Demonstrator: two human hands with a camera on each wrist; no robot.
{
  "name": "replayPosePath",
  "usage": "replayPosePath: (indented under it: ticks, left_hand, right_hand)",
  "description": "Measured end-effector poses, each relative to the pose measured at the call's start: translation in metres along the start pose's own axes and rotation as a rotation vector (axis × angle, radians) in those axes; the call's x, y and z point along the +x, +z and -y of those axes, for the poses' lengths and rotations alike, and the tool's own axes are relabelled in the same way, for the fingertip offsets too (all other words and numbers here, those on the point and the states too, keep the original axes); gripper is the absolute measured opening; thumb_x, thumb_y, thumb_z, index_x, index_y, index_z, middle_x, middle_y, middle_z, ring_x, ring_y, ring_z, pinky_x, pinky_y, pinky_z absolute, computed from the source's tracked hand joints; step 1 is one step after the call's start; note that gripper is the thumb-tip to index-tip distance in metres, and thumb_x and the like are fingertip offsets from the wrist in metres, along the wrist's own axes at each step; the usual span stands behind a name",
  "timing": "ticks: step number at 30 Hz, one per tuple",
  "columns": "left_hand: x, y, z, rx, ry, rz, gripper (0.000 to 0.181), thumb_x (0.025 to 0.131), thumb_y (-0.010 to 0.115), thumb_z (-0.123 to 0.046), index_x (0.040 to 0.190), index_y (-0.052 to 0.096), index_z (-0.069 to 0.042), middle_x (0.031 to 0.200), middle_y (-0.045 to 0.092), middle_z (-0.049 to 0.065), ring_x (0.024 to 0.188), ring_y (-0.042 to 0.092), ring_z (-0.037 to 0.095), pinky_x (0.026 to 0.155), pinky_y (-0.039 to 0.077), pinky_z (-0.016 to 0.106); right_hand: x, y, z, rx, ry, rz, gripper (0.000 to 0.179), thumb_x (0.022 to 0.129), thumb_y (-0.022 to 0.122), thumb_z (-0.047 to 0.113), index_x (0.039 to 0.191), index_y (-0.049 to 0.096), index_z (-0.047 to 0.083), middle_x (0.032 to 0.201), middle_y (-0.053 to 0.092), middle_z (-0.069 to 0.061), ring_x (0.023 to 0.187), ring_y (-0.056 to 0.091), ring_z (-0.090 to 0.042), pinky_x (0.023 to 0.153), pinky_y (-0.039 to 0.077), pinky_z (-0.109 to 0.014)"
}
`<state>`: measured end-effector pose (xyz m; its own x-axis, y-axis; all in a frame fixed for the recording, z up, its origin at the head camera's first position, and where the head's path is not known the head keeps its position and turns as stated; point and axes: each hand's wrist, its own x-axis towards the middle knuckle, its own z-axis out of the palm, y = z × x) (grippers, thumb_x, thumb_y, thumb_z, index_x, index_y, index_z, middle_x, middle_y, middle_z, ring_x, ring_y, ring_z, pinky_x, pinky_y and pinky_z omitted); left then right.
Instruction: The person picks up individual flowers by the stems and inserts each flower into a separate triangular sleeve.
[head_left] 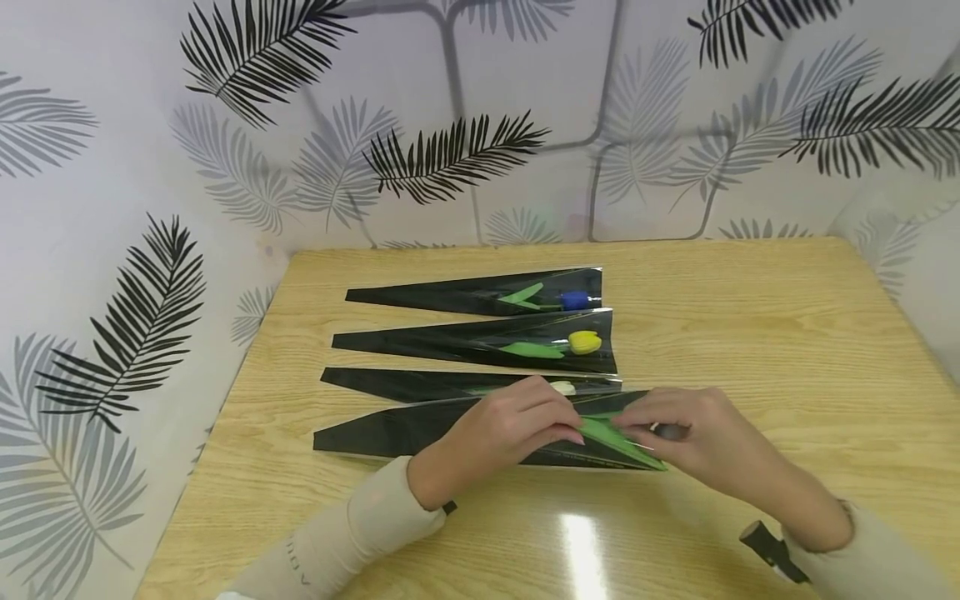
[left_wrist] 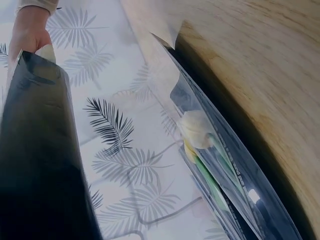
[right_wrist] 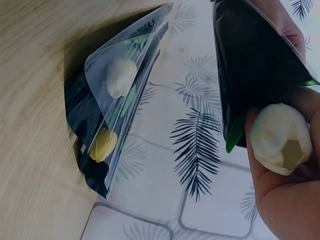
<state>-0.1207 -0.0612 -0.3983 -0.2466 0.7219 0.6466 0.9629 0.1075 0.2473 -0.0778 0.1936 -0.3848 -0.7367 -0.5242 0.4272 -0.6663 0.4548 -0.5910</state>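
My right hand (head_left: 693, 429) holds a white artificial tulip (right_wrist: 280, 137) by its bloom, the fingers curled about it. Its green leaves (head_left: 611, 437) run leftward into the wide end of a black flower sleeve (head_left: 390, 429), and their tips stick out at the mouth. Beside that mouth, my left hand (head_left: 517, 421) pinches the sleeve's edge with thumb and fingers close to the leaves. Seen from the right wrist, the sleeve stands between the two hands, hiding most of the left one. The tulip's stem is hidden inside.
Beyond the hands lie three wrapped tulips in black sleeves, side by side: a blue tulip (head_left: 575, 300) farthest, a yellow tulip (head_left: 584, 342) in the middle, and another white tulip (head_left: 562, 387) nearest. The wooden table (head_left: 772, 333) meets a leaf-patterned backdrop (head_left: 525, 192) behind.
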Motion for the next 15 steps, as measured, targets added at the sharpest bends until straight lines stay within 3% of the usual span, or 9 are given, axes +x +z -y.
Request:
replayPosePath:
  ticks: [4, 8, 11, 15]
  left_hand:
    - [0.003, 0.001, -0.001, 0.004, 0.009, -0.007, 0.011, 0.089, 0.064, -0.018, 0.096, 0.067, -0.01, 0.095, 0.063, -0.005, 0.09, 0.053, 0.004, 0.085, 0.042, 0.014]
    - [0.005, 0.003, -0.002, 0.0, 0.01, -0.005, 0.011, 0.09, 0.063, -0.018, 0.096, 0.067, -0.01, 0.095, 0.063, -0.004, 0.09, 0.053, 0.004, 0.085, 0.041, 0.012]
    - [0.006, 0.005, -0.003, -0.009, 0.01, -0.002, 0.011, 0.09, 0.063, -0.017, 0.097, 0.067, -0.009, 0.095, 0.063, -0.004, 0.09, 0.053, 0.004, 0.084, 0.041, 0.011]
    - [0.006, 0.008, -0.004, -0.021, 0.013, 0.0, 0.011, 0.09, 0.063, -0.015, 0.097, 0.067, -0.008, 0.095, 0.062, -0.003, 0.09, 0.053, 0.003, 0.084, 0.041, 0.009]
  right_hand:
    - [0.002, 0.004, 0.001, -0.014, -0.014, -0.04, 0.031, 0.069, 0.076, -0.006, 0.093, 0.074, 0.013, 0.092, 0.07, 0.001, 0.08, 0.065, -0.009, 0.06, 0.048, -0.011]
    - [0.003, 0.01, 0.002, 0.024, -0.022, -0.064, 0.029, 0.069, 0.076, -0.007, 0.091, 0.075, 0.012, 0.09, 0.07, 0.0, 0.079, 0.065, -0.01, 0.058, 0.049, -0.012]
    - [0.002, 0.015, 0.001, 0.079, -0.006, -0.06, 0.027, 0.07, 0.075, -0.008, 0.09, 0.075, 0.011, 0.09, 0.07, -0.002, 0.078, 0.066, -0.011, 0.055, 0.05, -0.014]
    - [0.001, 0.018, 0.001, 0.125, 0.04, -0.032, 0.025, 0.073, 0.074, -0.007, 0.089, 0.076, 0.011, 0.089, 0.071, 0.0, 0.081, 0.067, -0.013, 0.06, 0.052, -0.017]
